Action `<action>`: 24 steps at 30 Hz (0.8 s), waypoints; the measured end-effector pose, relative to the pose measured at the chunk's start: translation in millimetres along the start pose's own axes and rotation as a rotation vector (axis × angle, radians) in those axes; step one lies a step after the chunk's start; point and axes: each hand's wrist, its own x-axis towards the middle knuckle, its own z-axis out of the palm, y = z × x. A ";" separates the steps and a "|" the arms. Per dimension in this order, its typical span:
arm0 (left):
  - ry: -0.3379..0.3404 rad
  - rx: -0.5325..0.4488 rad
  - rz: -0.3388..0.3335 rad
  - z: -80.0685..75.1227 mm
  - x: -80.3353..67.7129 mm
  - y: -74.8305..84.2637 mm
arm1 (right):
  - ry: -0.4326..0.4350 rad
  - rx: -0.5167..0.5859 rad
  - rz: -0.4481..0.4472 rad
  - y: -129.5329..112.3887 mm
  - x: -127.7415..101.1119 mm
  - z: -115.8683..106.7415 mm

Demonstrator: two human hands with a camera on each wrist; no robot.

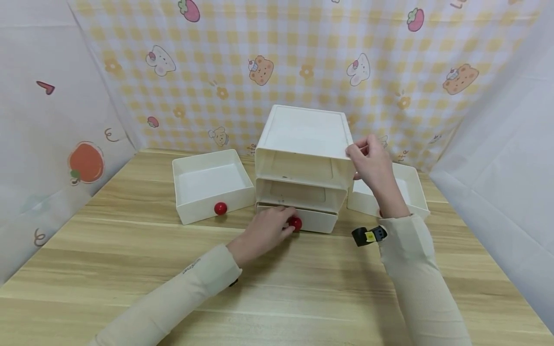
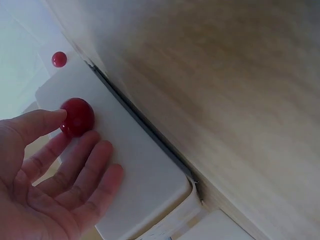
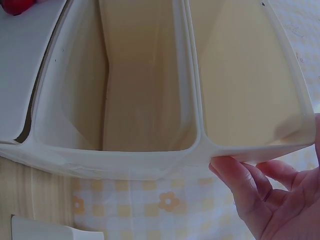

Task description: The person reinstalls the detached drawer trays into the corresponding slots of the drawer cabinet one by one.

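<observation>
1. Head view: a cream plastic three-slot drawer cabinet [image 1: 303, 144] is seen at mid-table, its top two slots empty.
2. The bottom white plastic drawer [image 1: 311, 218] is seated in the lowest slot; its round red knob [image 1: 295, 223] is pinched between thumb and fingers of the left hand [image 1: 264, 233]. The left wrist view shows thumb and forefinger closed narrowly on the knob [image 2: 77, 116], the other fingers lying against the drawer front [image 2: 135, 175].
3. The right hand [image 1: 372, 166] is held on the cabinet's upper right front corner, fingers curled over the edge; judged to be there to brace the shell against the load on the knob. In the right wrist view the thumb [image 3: 240, 185] is seen under the rim, with the two empty slots [image 3: 140, 85] open to the camera.
4. Two removed white drawers are parked clear of the cabinet: one to its left with a red knob [image 1: 220, 208] facing forward, body [image 1: 207, 182] open upward; one to its right [image 1: 411, 192], partly hidden by the right arm.
5. Surface: light wood-grain tabletop [image 1: 130, 250].
6. Surround: a yellow-checked cloth with bear and strawberry prints [image 1: 216, 57] is hung behind; plain white sheets are hung at both sides.
</observation>
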 end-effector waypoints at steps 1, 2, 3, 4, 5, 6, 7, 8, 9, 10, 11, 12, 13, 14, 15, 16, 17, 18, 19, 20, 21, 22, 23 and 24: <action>-0.002 -0.005 -0.002 0.1 0.6 -0.1 | 0.000 0.001 0.001 0.1 -0.2 -0.1; -0.003 -0.011 -0.002 0.2 1.3 -0.3 | -0.001 0.002 0.002 0.1 -0.4 -0.1; -0.004 -0.016 -0.003 0.3 1.9 -0.4 | -0.001 0.003 0.002 0.0 -0.6 -0.2; -0.006 -0.020 -0.005 0.7 2.5 -0.7 | -0.002 0.003 0.002 -0.1 -0.7 -0.4; -0.006 -0.026 -0.008 0.6 3.0 -0.8 | -0.003 0.003 0.001 -0.2 -0.5 -0.5; -0.007 -0.032 -0.009 0.9 3.6 -1.1 | -0.003 0.001 -0.002 -0.2 -0.3 -0.7; -0.008 -0.035 -0.011 1.0 4.1 -1.3 | -0.002 0.000 -0.004 -0.4 -0.2 -1.1; -0.009 -0.038 -0.012 1.0 4.5 -1.5 | -0.001 -0.001 -0.011 -0.5 0.1 -1.5; -0.008 -0.038 -0.012 1.1 4.9 -1.6 | 0.000 -0.001 -0.017 -0.6 0.3 -2.1; -0.008 -0.038 -0.012 1.1 5.2 -1.8 | 0.001 -0.002 -0.023 -0.7 0.6 -2.7; -0.007 -0.039 -0.011 1.2 5.5 -2.0 | 0.001 -0.001 -0.027 -0.8 0.8 -3.3; -0.007 -0.038 -0.010 1.3 5.8 -2.3 | 0.001 0.000 -0.031 -0.9 0.7 -3.9; -0.007 -0.037 -0.010 1.3 6.0 -2.4 | 0.001 0.003 -0.033 -1.1 0.6 -4.5; -0.007 -0.036 -0.009 1.2 6.2 -2.4 | -0.001 0.006 -0.035 -1.3 0.5 -4.8; -0.008 -0.034 -0.008 1.2 6.4 -2.6 | -0.003 0.008 -0.034 -1.5 0.3 -5.2; -0.007 -0.034 -0.007 1.3 6.6 -2.7 | -0.004 0.011 -0.034 -1.8 0.1 -5.5; -0.007 -0.035 -0.005 1.4 6.7 -2.7 | -0.005 0.015 -0.033 -2.0 -0.1 -5.6; -0.006 -0.035 -0.005 1.4 6.9 -2.8 | -0.005 0.018 -0.033 -2.1 -0.2 -5.6; -0.005 -0.034 -0.002 1.6 7.0 -2.8 | -0.005 0.021 -0.033 -2.2 -0.2 -5.6; -0.003 -0.031 0.000 1.8 7.2 -3.0 | -0.006 0.024 -0.034 -2.2 -0.1 -5.6; 0.000 -0.029 0.003 2.0 7.3 -3.1 | -0.007 0.028 -0.033 -2.3 0.0 -5.7; 0.003 -0.026 0.005 2.1 7.4 -3.2 | -0.009 0.033 -0.032 -2.3 0.2 -5.8; 0.005 -0.022 0.008 2.1 7.5 -3.1 | -0.011 0.038 -0.029 -2.1 0.5 -6.0; 0.009 -0.015 0.012 2.0 7.6 -3.1 | -0.015 0.045 -0.025 -1.9 0.8 -6.3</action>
